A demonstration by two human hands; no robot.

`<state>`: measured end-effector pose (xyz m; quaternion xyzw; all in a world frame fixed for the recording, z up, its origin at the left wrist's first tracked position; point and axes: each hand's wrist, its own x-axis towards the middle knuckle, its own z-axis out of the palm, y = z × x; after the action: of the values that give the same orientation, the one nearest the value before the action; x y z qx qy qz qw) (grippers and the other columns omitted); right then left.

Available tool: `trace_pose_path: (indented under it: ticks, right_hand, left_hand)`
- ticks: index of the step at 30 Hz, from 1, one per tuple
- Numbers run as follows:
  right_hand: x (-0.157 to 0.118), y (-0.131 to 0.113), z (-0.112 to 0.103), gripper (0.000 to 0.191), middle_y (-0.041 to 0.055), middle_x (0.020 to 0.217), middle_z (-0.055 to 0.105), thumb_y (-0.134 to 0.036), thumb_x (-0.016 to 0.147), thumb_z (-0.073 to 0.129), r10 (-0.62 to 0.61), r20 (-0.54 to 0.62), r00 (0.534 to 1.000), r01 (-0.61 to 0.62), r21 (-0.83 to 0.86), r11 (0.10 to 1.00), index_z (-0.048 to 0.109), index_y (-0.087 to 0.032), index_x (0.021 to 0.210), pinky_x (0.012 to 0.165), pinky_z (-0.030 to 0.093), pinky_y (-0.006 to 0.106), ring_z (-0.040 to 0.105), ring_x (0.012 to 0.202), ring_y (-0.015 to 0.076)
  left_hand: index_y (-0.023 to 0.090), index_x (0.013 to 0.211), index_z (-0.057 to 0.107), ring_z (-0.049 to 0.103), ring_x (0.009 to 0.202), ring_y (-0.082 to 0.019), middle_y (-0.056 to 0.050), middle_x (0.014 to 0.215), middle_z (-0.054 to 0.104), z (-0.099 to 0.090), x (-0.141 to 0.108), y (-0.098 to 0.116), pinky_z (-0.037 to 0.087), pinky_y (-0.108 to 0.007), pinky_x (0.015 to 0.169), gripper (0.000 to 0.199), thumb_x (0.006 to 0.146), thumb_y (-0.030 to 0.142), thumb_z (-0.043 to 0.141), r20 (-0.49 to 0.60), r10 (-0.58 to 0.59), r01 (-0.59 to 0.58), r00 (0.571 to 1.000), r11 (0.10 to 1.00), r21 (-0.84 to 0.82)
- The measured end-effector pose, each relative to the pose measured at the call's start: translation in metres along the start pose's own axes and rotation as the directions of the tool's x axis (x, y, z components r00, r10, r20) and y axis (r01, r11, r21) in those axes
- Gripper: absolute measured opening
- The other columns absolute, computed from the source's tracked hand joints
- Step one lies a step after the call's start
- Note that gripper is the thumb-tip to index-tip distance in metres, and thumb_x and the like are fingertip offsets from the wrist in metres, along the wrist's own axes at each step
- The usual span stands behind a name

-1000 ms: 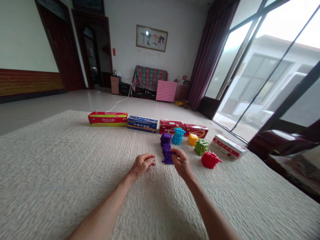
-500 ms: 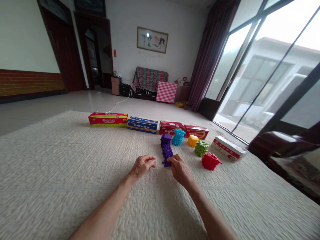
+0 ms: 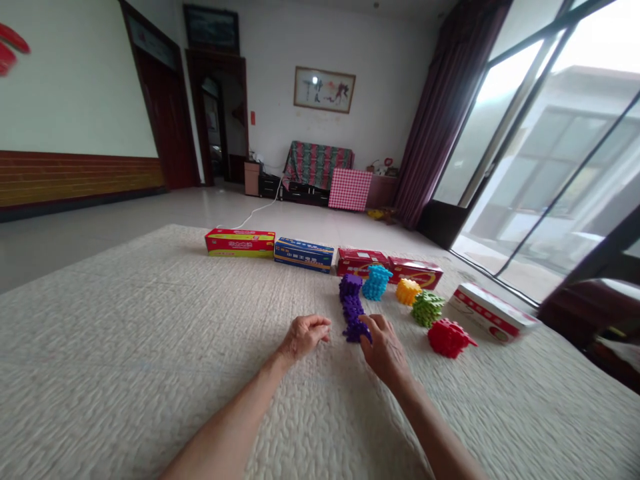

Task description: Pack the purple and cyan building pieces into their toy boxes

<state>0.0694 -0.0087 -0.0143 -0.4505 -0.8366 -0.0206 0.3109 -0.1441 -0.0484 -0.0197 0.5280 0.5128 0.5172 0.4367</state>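
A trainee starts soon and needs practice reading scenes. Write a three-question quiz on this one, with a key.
1. Which hand is nearer the purple pieces: (a) left hand; (b) right hand?
2. True or false: the yellow cluster sits between the light-blue cluster and the green cluster.
3. Fill in: in the picture, directly left of the blue box stands the ____ box.

Key: 1. b. 2. True. 3. Red-and-yellow.
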Motion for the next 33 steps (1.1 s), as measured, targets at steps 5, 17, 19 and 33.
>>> trace_pose_path:
  ticks: [5, 17, 19, 33]
  right_hand:
    - [0.000, 0.000, -0.001, 0.042, 0.0093, 0.109, 0.057, -0.011, 0.075, 0.053, 0.030, -0.048, 0.998, -0.030, -0.005, 1.000, 0.056, -0.020, 0.116, 0.088, 0.047, 0.038, 0.054, 0.100, 0.0237]
    - [0.001, -0.016, 0.000, 0.029, 0.0096, 0.105, 0.059, -0.013, 0.084, 0.044, -0.053, -0.077, 0.996, 0.061, 0.100, 0.993, 0.057, -0.018, 0.108, 0.086, 0.047, 0.036, 0.057, 0.096, 0.0219]
    - [-0.002, -0.028, 0.003, 0.026, 0.0085, 0.101, 0.061, -0.013, 0.085, 0.042, -0.099, -0.033, 0.995, 0.103, 0.152, 0.983, 0.059, -0.019, 0.104, 0.083, 0.048, 0.035, 0.059, 0.093, 0.0210]
    - [0.049, -0.110, 0.060, 0.028, 0.0064, 0.095, 0.064, -0.010, 0.080, 0.043, -0.197, 0.061, 0.978, 0.151, 0.443, 0.884, 0.061, -0.018, 0.100, 0.074, 0.049, 0.029, 0.064, 0.078, 0.0159]
  left_hand:
    - [0.012, 0.094, 0.070, 0.066, 0.064, -0.016, -0.008, 0.074, 0.072, 0.000, 0.001, -0.002, 0.043, -0.023, 0.056, 0.033, 0.071, 0.034, 0.060, -0.011, -0.009, 0.009, 1.000, 1.000, 0.005]
    - [0.013, 0.087, 0.070, 0.067, 0.064, -0.016, -0.007, 0.075, 0.071, 0.001, 0.001, -0.002, 0.046, -0.024, 0.057, 0.026, 0.072, 0.028, 0.056, -0.090, 0.009, -0.010, 0.996, 1.000, -0.012]
    - [0.013, 0.087, 0.070, 0.066, 0.063, -0.016, -0.005, 0.071, 0.070, -0.002, 0.003, -0.005, 0.047, -0.024, 0.058, 0.024, 0.073, 0.026, 0.054, -0.181, 0.043, -0.034, 0.982, 0.998, 0.055]
    - [0.018, 0.083, 0.070, 0.062, 0.089, -0.017, -0.007, 0.089, 0.067, -0.130, 0.014, -0.024, 0.045, -0.027, 0.083, 0.027, 0.082, 0.010, 0.044, -0.303, 0.333, 0.040, 0.893, 0.613, 0.789]
